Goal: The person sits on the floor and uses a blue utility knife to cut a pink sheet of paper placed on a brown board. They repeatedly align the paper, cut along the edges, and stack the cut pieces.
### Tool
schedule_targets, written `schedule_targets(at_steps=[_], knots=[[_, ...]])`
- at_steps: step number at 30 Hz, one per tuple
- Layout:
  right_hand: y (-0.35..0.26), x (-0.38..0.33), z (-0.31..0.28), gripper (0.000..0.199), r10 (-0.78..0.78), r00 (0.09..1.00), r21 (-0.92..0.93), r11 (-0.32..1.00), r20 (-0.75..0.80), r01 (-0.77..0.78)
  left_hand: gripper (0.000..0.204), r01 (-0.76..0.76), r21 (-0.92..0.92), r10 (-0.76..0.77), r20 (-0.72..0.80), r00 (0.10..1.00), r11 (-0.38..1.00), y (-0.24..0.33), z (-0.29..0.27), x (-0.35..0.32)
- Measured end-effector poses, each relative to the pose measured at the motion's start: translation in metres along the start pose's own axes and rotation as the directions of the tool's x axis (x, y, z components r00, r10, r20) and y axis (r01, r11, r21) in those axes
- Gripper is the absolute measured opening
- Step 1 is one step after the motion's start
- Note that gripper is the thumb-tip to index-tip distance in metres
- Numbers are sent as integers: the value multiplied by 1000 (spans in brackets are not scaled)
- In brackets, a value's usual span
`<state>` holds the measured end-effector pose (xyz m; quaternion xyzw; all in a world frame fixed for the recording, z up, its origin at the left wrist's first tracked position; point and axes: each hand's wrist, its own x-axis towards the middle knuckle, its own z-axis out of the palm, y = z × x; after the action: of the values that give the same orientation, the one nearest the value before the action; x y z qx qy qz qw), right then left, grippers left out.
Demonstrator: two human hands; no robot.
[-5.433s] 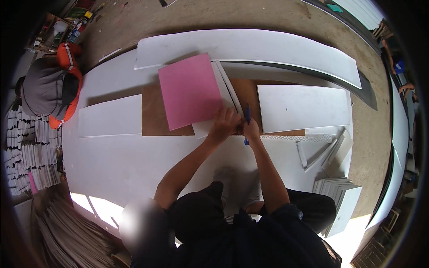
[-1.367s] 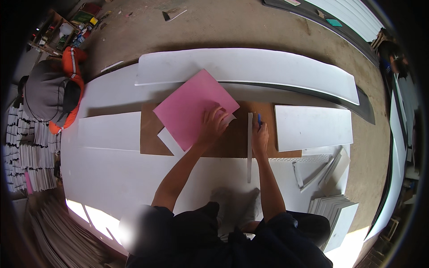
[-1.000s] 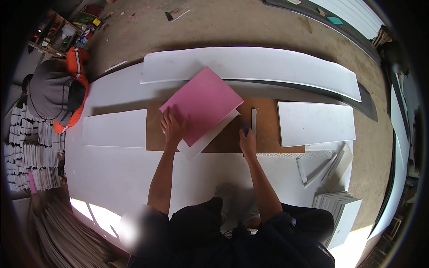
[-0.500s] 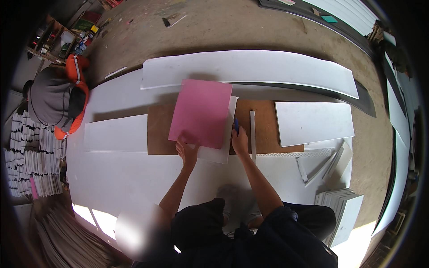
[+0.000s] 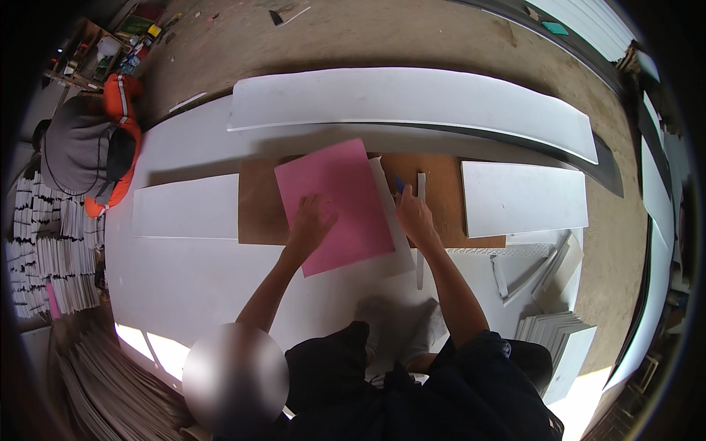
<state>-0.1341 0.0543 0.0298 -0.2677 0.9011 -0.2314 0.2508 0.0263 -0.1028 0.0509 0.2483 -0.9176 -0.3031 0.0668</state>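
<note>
A pink rectangular sheet lies at a slant over a white sheet, which shows along its right side. Both rest partly on a brown board. My left hand lies on the pink sheet with its fingers spread. In my right hand, just right of the pink sheet's edge, is a small blue tool that looks like a utility knife; its blade cannot be made out. A narrow pale strip runs beside and under that hand.
A white rectangular board lies at the right, with offcuts and a stack of white sheets nearer me. A long white panel stretches across the far side. Grey and orange clothing is at the left. A blurred round shape covers the lower left.
The pink sheet has turned counterclockwise and moved nearer me. My left hand has gone from its near edge onto its surface. My right hand has shifted slightly right with the blue tool.
</note>
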Motion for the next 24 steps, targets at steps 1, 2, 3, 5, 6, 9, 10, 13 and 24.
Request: schedule_targets(at_steps=[1, 2, 3, 5, 6, 9, 10, 13, 24], knots=[[-6, 12, 4, 22, -11, 1000, -33, 999, 3, 11, 36, -62, 53, 62, 0, 998, 997, 1, 7, 21], [-8, 24, 9, 22, -18, 1000, -69, 997, 6, 18, 41, -126, 100, 126, 5, 992, 987, 4, 18, 40], [-12, 34, 13, 22, -30, 999, -104, 994, 11, 31, 47, -214, 144, 227, -81, 971, 966, -1, 36, 59], [-14, 44, 11, 21, -47, 999, -116, 992, -2, 46, 55, -284, 194, 316, -155, 936, 939, -3, 69, 87], [-15, 46, 10, 21, -56, 998, -121, 991, -4, 55, 58, -263, 202, 296, -153, 943, 943, -1, 76, 95], [-20, 54, 8, 22, -67, 997, -167, 983, 43, 73, 66, -158, 246, 194, -131, 972, 956, 3, 90, 99], [-20, 56, 8, 22, -60, 997, -195, 978, 52, 69, 68, -116, 265, 153, -122, 981, 957, 5, 92, 98], [-23, 60, 7, 22, -47, 997, -253, 965, 69, 63, 65, -119, 313, 155, -95, 983, 942, 5, 96, 103], [-23, 81, 14, 25, -97, 995, -374, 922, 37, 104, 63, -59, 270, 123, -225, 967, 961, 7, 108, 104]])
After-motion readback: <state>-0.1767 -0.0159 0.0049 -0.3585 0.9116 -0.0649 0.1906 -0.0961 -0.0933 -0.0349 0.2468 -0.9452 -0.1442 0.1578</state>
